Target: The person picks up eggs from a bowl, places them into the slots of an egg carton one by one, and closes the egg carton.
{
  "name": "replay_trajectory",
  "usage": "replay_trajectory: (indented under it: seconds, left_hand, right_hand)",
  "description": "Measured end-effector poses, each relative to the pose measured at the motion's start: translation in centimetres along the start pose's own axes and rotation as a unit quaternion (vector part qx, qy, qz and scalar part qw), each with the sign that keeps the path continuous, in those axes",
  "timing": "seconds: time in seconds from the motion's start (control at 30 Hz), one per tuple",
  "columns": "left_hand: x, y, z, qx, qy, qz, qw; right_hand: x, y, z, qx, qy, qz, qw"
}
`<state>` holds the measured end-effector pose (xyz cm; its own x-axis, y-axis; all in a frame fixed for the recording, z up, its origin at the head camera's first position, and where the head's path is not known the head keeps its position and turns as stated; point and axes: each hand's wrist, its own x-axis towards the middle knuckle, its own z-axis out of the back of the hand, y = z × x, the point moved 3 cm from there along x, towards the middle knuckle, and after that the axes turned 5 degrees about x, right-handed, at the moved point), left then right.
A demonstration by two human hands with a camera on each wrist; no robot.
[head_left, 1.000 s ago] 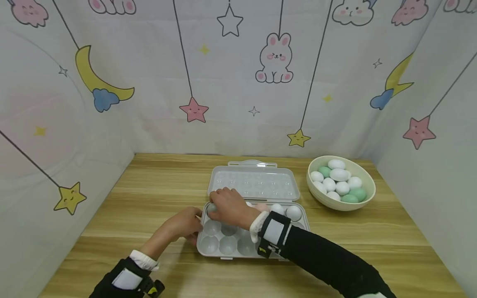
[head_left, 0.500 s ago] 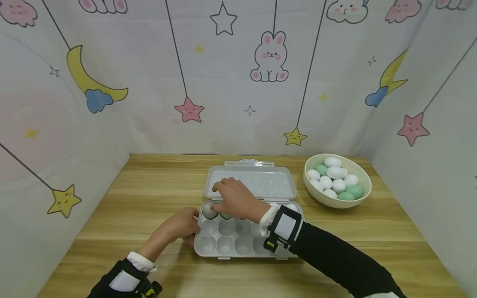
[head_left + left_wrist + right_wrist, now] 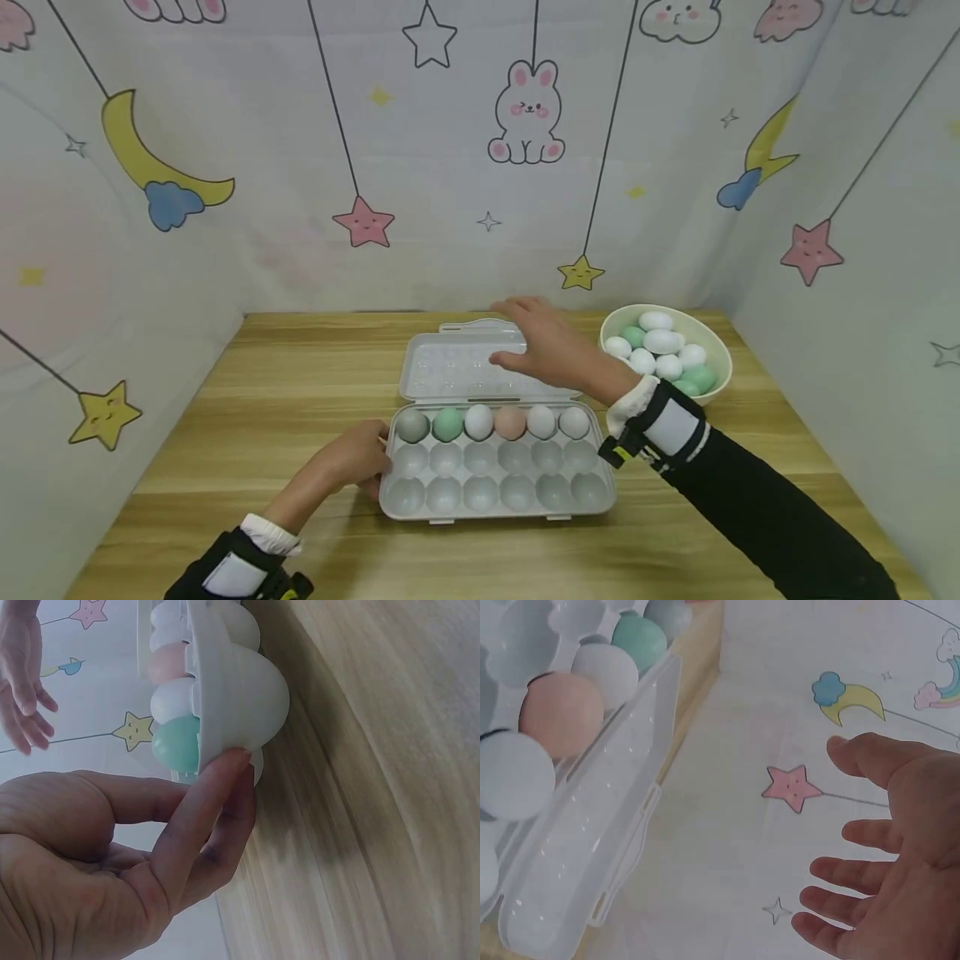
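Observation:
A pale plastic egg box (image 3: 498, 518) lies on the table with its clear lid (image 3: 442, 367) folded back. Its back row holds a grey egg (image 3: 412, 426), a green egg (image 3: 447, 424), a peach egg (image 3: 510, 422) and several white ones, such as this white egg (image 3: 478, 422); the front two rows of cups hold none. My left hand (image 3: 352, 457) grips the box's left end, its fingertips on the rim and outer wall in the left wrist view. Above the lid, my right hand (image 3: 558, 346) hangs with fingers spread, holding nothing.
A cream bowl (image 3: 722, 367) heaped with white and green eggs stands at the back right, partly behind my right wrist. A printed cloth (image 3: 420, 275) walls in the table (image 3: 300, 367) at the back and sides.
My right hand has let go of the grey egg in the back left cup and moved up and right, over the lid toward the bowl. My left hand stays at the box's end.

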<state>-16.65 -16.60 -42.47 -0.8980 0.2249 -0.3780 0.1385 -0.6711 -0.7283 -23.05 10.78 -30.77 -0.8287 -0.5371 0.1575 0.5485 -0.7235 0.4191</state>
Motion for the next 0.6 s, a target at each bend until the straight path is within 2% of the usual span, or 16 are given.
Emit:
replay_trajectory:
  seconds: [0.27,0.5,0.6]
  left_hand:
    - [0.0,0.0,0.3,0.001,0.001,-0.012,0.9999]
    - [0.1,0.1,0.2,-0.001,0.005,-0.005,1.0]
    - [0.1,0.1,0.2,-0.002,0.006,0.0,1.0]
  right_hand:
    - [-1.7,-3.8,4.6,-0.025,-0.053,-0.022,0.998]
    - [-3.4,-8.4,6.3,-0.054,-0.066,-0.068,0.994]
    - [-4.3,-10.4,6.8,-0.051,-0.068,-0.092,0.992]
